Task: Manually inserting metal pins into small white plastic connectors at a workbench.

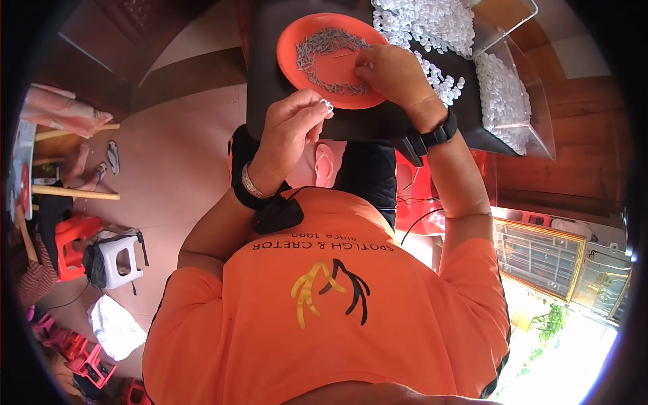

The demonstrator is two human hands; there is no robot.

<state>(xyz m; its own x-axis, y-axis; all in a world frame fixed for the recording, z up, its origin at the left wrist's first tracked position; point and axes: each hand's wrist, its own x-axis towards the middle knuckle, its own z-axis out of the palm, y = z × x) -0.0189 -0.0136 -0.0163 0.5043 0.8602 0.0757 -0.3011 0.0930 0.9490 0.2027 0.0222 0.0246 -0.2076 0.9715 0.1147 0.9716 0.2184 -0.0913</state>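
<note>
My left hand (pixel 291 131) is closed in a pinch on a small white plastic clip (pixel 327 106), just off the near edge of an orange plate (pixel 286 57). Small grey nails (pixel 324 42) lie in a loose ring on that plate. Over the plate's right side is my right hand (pixel 399 75), thumb and fingers pressed together near the nails. Whatever sits between those fingertips is too small to make out. Loose white clips (pixel 445 84) lie on the table just right of my right hand.
A black table (pixel 263 88) carries the plate, with a large heap of white clips (pixel 432 27) behind it. A clear bin (pixel 503 101) full of white pieces stands at the right. Red (pixel 75 246) and white (pixel 123 260) stools stand on the floor at left, near another person's legs (pixel 77 169).
</note>
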